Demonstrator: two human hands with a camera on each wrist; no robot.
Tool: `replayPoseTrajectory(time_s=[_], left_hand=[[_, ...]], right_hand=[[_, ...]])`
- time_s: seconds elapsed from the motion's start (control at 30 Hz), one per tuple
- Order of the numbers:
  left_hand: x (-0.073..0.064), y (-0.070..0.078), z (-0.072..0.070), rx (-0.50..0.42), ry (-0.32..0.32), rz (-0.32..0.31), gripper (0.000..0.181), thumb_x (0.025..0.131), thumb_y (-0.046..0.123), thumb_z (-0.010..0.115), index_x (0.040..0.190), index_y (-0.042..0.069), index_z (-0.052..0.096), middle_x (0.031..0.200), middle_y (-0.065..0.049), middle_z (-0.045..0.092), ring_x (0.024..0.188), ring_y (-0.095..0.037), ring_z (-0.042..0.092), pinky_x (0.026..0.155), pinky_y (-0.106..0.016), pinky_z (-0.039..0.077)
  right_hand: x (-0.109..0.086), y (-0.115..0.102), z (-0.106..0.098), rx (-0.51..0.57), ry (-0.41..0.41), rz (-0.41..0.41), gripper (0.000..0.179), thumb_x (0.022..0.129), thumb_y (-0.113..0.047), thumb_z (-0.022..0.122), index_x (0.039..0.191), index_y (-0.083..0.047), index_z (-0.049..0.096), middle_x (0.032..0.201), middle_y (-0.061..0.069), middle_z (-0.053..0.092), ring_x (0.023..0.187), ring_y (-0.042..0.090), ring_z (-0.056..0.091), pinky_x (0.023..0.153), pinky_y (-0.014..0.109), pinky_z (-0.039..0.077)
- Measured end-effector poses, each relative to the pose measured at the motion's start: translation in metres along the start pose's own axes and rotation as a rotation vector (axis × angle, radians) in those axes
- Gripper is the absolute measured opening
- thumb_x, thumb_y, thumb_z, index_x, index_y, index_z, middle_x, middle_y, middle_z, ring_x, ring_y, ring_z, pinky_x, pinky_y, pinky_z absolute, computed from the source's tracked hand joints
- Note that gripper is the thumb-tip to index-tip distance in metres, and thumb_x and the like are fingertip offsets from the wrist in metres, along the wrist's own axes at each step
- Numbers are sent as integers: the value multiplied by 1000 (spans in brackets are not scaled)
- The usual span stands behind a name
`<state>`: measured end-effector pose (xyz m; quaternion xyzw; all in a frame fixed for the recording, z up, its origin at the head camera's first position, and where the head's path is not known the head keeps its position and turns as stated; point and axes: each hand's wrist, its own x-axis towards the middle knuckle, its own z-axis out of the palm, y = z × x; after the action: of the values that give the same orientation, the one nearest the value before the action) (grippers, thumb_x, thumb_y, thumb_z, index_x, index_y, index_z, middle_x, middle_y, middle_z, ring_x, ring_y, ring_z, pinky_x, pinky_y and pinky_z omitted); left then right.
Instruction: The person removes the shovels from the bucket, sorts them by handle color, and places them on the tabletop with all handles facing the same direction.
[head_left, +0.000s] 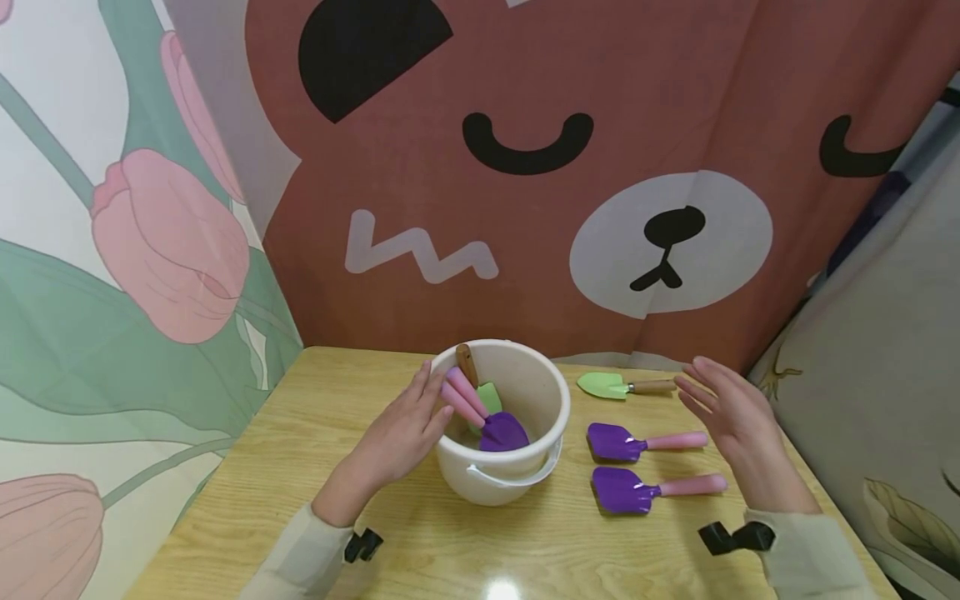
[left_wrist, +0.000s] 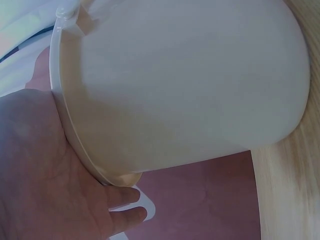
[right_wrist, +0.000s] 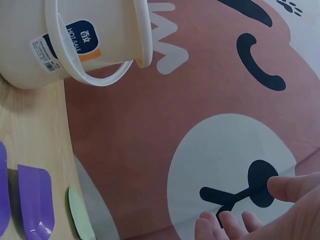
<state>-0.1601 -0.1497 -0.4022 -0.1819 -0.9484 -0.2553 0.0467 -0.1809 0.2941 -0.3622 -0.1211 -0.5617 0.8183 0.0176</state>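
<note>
Head view: your left hand (head_left: 401, 429), unclenched, extends straight fingers beside the white bucket (head_left: 540, 387); your right hand (head_left: 738, 417), grasping nothing, hovers near the green trowel (head_left: 603, 385).

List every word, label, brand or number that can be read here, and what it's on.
"HOT SALE": on the dark blue label of the white bucket, last letter unclear.
White emblem on that label: too blurred to read.
Print and barcode on the bucket's white sticker: too small to read.
</note>
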Motion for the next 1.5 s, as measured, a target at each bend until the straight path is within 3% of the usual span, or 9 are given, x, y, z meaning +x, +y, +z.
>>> replayPoseTrajectory(time_s=[0.13,0.2,0.37,0.57,0.7,0.87,1.03,1.23,1.5], left_hand=[[0,0,-1,3,1,8,66,109,46,35,164,14,15,170,-9,-1,154,-34,16,120,-56,27],[0,-1,-1,1,2,14,66,109,46,36,164,14,15,170,-10,-1,154,-35,17,120,-56,27],[0,-1,-1,-2,4,22,66,109,46,35,164,15,15,170,-10,0,154,-36,18,120,-56,26],[0,-1,-2,0,-5,17,67,109,48,34,164,16,13,170,-9,-1,154,-35,16,121,-56,26],[0,-2,-2,-5,-5,19,66,109,46,35,164,15,14,170,-10,-1,154,-35,17,120,-56,26],[0,-2,-3,3,-9,21,66,109,48,34,164,15,15,170,-9,-1,154,-35,16,121,-56,26],[0,-2,-4,12,-12,20,67,109,48,33,164,15,14,170,-10,0,154,-35,17,120,-56,27],[0,-1,-4,9,-16,18,67,109,48,34,164,14,15,170,-9,0,154,-34,16,120,-56,26],[0,-2,-3,11,-23,21,66,109,47,34,164,14,15,170,-9,-1,155,-33,14,121,-56,25]], right_hand=[[0,-4,5,-12,-33,-7,28,93,-28,75,117,-25,61,100,-13,72,98,8,71,83,24,57],[1,-6,8,-16,-51,-8,25,94,-27,74,116,-26,62,102,-13,72,99,8,70,96,29,54],[2,-9,15,-55,-78,-9,31,94,-29,73,121,-25,58,104,-15,71,102,6,69,120,38,33],[2,-12,27,-111,-91,-38,44,93,-34,75,129,-22,52,106,-16,70,106,7,67,97,26,49],[2,-16,35,-104,-110,-61,40,92,-32,76,125,-21,57,107,-13,71,104,9,67,87,22,55],[2,-19,45,-135,-141,-59,40,93,-32,75,126,-22,56,113,-12,68,109,9,66,98,26,53],[5,-22,55,-197,-170,-52,65,92,-37,75,146,-16,44,119,-11,64,117,11,62,118,36,35],[8,-26,64,-237,-207,-67,65,93,-37,73,146,-15,42,126,-5,61,117,11,62,106,28,47],[8,-28,78,-256,-252,-95,59,96,-33,71,143,-10,44,109,-13,67,109,9,66,97,22,53]])
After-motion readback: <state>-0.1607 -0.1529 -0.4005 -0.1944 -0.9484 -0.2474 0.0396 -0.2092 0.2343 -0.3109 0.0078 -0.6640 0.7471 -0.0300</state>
